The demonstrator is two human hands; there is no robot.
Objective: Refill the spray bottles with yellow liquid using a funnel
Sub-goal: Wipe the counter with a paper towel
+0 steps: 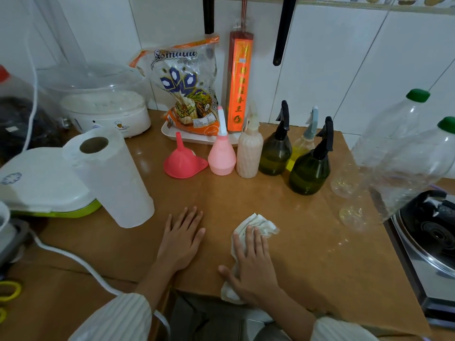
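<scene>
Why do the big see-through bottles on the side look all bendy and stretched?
In the head view, the wide-angle lens stretches things near the edges, so the clear bottles at the right lean and smear, and the wall tiles curve; the middle, around the pink funnel and green spray bottles, stays sharper, with soft glare on the table.

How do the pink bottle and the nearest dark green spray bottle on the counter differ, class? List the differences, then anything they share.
1. The pink bottle is opaque; the dark green spray bottle is see-through, with liquid visible in its lower part.
2. The pink bottle has a slim pink-and-white top; the dark green spray bottle has a black trigger head.
3. The pink bottle stands beside the funnel; the green one stands nearer the empty clear bottles.

Both stand upright on the counter, untouched.
</scene>
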